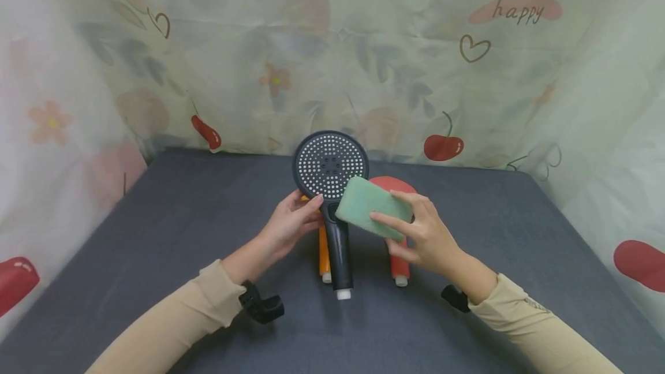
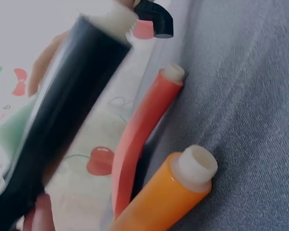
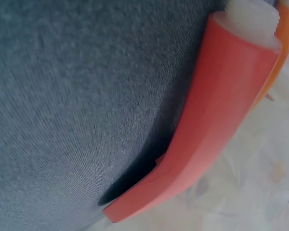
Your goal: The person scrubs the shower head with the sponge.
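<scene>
My left hand (image 1: 286, 224) grips a black shower head (image 1: 340, 253) at its neck, thumb across the front. Its round face of pale nozzles points toward me, and the handle with a white threaded end hangs downward. In my right hand (image 1: 431, 238), a green sponge (image 1: 370, 208) is pinched between thumb and fingers, overlapping the lower right of the shower head's face in the head view. The left wrist view shows the black handle (image 2: 62, 115) large and slanted, with fingertips (image 2: 42, 214) at its lower part. My right hand is out of the right wrist view.
A red shower head (image 1: 400, 267) lies on the grey cloth-covered table (image 1: 218, 195) behind the sponge. An orange shower head (image 1: 324, 253) lies behind the black one, mostly hidden. Patterned curtains (image 1: 332, 62) enclose the table's back and sides.
</scene>
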Demonstrator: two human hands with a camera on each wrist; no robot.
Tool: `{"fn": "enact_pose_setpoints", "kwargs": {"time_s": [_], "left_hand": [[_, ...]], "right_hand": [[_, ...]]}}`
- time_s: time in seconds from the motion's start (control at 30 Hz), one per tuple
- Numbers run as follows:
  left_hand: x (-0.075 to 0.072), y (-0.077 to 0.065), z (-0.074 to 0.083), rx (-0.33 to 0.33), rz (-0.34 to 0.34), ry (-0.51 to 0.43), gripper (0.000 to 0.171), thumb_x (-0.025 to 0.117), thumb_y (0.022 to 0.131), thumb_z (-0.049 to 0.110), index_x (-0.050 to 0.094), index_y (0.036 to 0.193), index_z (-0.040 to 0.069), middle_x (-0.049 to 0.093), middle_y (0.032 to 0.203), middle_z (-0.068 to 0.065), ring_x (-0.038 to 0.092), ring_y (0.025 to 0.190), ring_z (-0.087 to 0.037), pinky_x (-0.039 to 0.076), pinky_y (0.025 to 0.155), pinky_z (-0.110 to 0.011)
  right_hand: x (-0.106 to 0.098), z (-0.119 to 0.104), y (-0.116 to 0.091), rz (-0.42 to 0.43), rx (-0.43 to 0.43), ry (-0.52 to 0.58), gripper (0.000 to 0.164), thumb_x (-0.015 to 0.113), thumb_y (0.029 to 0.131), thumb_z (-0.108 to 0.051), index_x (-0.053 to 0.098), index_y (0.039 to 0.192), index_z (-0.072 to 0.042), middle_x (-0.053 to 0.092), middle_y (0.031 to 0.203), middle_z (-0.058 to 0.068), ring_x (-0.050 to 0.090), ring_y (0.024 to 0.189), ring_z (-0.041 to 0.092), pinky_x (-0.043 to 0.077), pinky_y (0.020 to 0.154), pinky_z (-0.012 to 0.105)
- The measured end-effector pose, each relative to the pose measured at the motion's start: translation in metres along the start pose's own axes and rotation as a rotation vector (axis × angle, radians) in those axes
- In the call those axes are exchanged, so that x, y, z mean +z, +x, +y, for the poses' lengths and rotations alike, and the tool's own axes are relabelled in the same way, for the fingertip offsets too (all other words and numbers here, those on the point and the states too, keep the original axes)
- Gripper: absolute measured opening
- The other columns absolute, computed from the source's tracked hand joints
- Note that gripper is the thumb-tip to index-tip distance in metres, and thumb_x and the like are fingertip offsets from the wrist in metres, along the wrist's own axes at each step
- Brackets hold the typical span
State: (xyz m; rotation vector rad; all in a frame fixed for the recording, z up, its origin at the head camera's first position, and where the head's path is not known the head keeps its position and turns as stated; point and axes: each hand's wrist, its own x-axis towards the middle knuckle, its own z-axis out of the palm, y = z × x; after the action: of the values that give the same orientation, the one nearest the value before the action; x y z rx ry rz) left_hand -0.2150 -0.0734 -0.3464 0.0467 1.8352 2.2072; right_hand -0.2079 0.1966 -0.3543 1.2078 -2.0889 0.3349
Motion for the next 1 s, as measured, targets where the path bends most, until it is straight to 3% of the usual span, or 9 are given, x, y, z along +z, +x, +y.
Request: {"fn": "enact_pose_setpoints", "kwargs": {"time_s": [0.13,0.3,0.43,0.7,0.8,1.0], "left_hand": [[0.003,0.003,0.001,-0.01,0.113,0.016,0.056,0.054,0.095,0.022,0.029,0.145,0.017,0.056,0.126,-0.015,0.064,0.083,-0.006,0.051,0.094,-0.039],[0.002,0.006,0.0,-0.037,0.199,0.016,0.059,0.056,0.094,0.023,0.028,0.145,0.018,0.057,0.128,-0.015,0.066,0.085,-0.01,0.052,0.092,-0.037],[0.002,0.007,0.001,-0.027,0.205,0.015,0.057,0.057,0.093,0.023,0.031,0.144,0.017,0.059,0.127,-0.016,0.066,0.084,-0.009,0.053,0.091,-0.036],[0.003,0.004,0.003,-0.015,0.177,0.031,0.055,0.058,0.093,0.021,0.035,0.142,0.016,0.063,0.119,-0.014,0.065,0.077,-0.005,0.055,0.087,-0.033],[0.002,0.005,0.004,-0.012,0.188,0.03,0.054,0.058,0.093,0.022,0.036,0.142,0.016,0.063,0.12,-0.014,0.065,0.077,-0.005,0.055,0.085,-0.032],[0.001,0.008,0.004,-0.015,0.229,0.023,0.051,0.059,0.092,0.022,0.04,0.139,0.016,0.06,0.124,-0.018,0.066,0.081,-0.008,0.055,0.085,-0.032]], "right_hand": [[0.003,-0.003,-0.002,-0.034,-0.056,0.059,0.036,0.041,0.091,-0.036,0.064,0.116,-0.022,0.049,0.124,0.024,0.048,0.109,0.032,0.044,0.083,0.049],[0.005,-0.009,-0.006,-0.096,-0.155,0.158,0.035,0.048,0.089,-0.036,0.063,0.118,-0.025,0.05,0.125,0.022,0.048,0.11,0.029,0.044,0.086,0.044],[0.004,-0.01,-0.006,-0.123,-0.182,0.156,0.036,0.05,0.087,-0.034,0.062,0.12,-0.026,0.05,0.126,0.021,0.047,0.111,0.028,0.043,0.088,0.044],[0.005,-0.002,-0.001,-0.05,-0.033,0.055,0.036,0.042,0.09,-0.034,0.064,0.115,-0.022,0.049,0.125,0.023,0.047,0.11,0.032,0.045,0.083,0.049],[0.006,-0.004,-0.004,-0.064,-0.074,0.111,0.035,0.045,0.089,-0.033,0.064,0.115,-0.022,0.049,0.124,0.023,0.048,0.11,0.031,0.044,0.083,0.047],[0.01,-0.012,-0.009,-0.111,-0.241,0.181,0.035,0.047,0.086,-0.031,0.064,0.116,-0.024,0.05,0.125,0.022,0.047,0.111,0.029,0.042,0.089,0.041]]}}
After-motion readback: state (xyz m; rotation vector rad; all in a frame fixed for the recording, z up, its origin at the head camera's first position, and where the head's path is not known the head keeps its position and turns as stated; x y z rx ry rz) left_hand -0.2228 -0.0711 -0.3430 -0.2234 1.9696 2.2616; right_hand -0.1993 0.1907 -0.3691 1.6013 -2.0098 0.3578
